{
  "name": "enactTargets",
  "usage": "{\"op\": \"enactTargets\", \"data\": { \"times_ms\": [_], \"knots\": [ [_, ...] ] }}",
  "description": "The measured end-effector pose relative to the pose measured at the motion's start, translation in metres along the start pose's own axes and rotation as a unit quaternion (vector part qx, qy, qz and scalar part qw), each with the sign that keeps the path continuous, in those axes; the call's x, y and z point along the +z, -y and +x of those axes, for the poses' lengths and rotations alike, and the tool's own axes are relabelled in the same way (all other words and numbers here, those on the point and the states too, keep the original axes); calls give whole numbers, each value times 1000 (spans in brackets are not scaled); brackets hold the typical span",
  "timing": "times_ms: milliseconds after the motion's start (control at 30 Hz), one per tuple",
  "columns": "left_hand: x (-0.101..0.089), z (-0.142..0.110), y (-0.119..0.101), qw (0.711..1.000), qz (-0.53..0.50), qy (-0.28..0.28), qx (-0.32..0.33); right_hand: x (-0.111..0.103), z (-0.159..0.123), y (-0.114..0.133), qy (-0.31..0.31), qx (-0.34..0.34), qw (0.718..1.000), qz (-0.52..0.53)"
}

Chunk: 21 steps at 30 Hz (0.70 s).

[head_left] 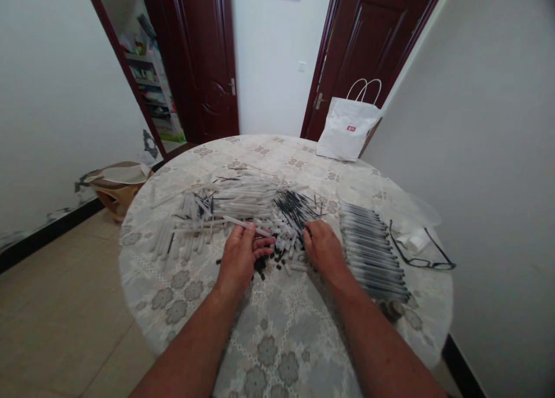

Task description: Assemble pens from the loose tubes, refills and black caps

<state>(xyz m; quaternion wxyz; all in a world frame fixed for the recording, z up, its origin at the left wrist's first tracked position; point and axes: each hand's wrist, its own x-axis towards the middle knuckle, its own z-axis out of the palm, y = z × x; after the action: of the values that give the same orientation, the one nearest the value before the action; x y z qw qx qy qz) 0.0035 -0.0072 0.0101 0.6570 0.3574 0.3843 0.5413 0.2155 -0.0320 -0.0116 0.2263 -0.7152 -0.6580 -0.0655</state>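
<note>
My left hand [243, 249] pinches a white pen barrel [241, 222] under the thumb, its other fingers partly spread. My right hand [321, 244] is curled at the near end of a bundle of thin black pen refills [291, 208]; whatever its fingertips hold is hidden. Between the hands lie small white pen parts [284, 235] and small black caps or plugs [261, 266]. Behind them is a heap of loose white pen barrels [247, 192], with more barrels [162, 239] on the left. To the right, assembled-looking pens [373, 253] lie side by side in a long row.
A round table with a patterned cloth [269, 352] carries everything. Black-framed glasses [429, 265], a crumpled white item [417, 240] and a small dark round object [392, 310] are on the right. A white paper bag [348, 129] stands at the back. A wooden stool [117, 192] is left.
</note>
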Motion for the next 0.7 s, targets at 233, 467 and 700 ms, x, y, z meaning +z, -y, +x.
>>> {"op": "enactTargets", "data": {
  "times_ms": [233,467,700],
  "knots": [
    [0,3,0,1000,-19,-3,25,0,7,13,51,40,995,-72],
    [0,1,-1,999,-24,2,29,-1,2,9,26,45,994,-95],
    [-2,4,-1,999,-35,9,20,-11,1,1,-99,7,995,-25]
  ]
}}
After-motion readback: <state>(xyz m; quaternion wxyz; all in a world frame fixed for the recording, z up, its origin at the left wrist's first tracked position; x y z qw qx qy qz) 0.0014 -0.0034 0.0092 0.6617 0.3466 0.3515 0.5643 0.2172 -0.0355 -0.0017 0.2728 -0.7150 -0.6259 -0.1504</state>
